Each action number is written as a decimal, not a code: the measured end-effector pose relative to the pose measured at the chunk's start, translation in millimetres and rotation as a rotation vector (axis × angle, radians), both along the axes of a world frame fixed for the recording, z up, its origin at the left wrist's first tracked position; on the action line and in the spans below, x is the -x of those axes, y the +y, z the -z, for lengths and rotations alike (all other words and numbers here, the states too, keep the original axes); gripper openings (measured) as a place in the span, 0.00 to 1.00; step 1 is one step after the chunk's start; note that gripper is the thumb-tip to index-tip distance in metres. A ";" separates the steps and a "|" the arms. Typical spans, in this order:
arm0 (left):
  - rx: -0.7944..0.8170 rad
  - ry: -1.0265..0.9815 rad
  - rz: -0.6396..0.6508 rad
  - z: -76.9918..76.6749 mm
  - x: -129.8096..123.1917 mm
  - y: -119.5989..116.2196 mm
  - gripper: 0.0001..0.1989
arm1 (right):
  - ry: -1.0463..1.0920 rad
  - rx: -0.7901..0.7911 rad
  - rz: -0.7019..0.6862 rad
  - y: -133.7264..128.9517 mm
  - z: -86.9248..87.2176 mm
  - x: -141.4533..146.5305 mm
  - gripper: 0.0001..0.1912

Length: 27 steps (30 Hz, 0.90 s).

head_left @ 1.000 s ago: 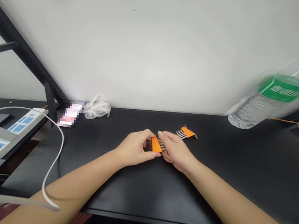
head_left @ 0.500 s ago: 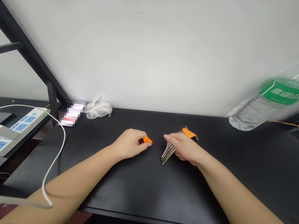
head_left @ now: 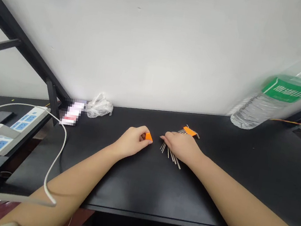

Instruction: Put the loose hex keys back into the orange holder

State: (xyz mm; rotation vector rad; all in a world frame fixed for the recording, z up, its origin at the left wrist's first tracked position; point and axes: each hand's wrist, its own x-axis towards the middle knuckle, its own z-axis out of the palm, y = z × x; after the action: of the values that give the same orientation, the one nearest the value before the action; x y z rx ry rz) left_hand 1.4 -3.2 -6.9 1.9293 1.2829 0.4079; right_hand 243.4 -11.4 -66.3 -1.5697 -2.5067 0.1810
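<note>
My left hand is closed in a pinch on a small orange plastic piece, just above the black tabletop. To its right, my right hand lies over a set of hex keys, its fingers bent around their middle. The silver shafts fan out below the hand toward me. Beyond the knuckles, an orange plastic holder clasps the keys near their bent ends. My palm and fingers cover the middle of the set.
A crumpled clear plastic bag lies by the wall, beside a blurred-out item. At the back right stands a large clear bottle with a green label. On the left are a power strip and a white cable crossing above my left forearm.
The hex keys have spread from a tight bundle into a fan under my right hand. My left hand has barely moved and has turned the orange piece slightly.
</note>
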 end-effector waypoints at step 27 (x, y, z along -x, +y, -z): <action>-0.006 -0.013 -0.007 5.8 3.0 0.3 0.17 | 0.239 0.151 -0.293 -4.5 -26.2 -22.9 0.24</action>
State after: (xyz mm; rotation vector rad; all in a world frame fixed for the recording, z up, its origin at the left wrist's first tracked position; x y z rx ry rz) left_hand -1.6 -2.9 -12.7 1.9240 1.2819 0.4280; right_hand 266.3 -15.9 -40.1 -1.1383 -2.5642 0.5736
